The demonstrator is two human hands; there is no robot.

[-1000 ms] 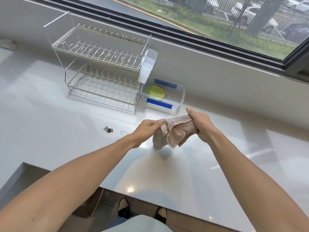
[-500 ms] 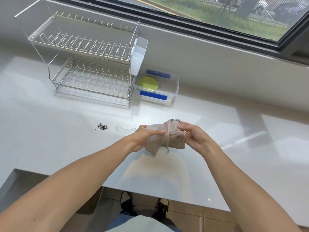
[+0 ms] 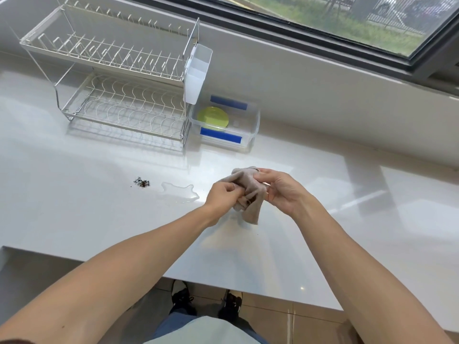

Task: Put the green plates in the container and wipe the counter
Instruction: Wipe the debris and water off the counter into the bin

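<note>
A beige stained cloth is bunched between both hands just above the white counter. My left hand pinches its left side, and my right hand grips its right side. A corner of the cloth hangs down toward the counter. Green plates lie inside a clear plastic container with blue tape strips, at the back by the wall. Left of my hands, a small puddle of water and a pile of dark crumbs lie on the counter.
A two-tier wire dish rack stands at the back left with a white plastic cup holder on its right end. The window sill runs behind. The counter's front edge is near my body, with my shoes visible below it.
The hands have lowered toward the counter and folded the cloth into a tighter bunch. The camera has tilted down and moved closer.
</note>
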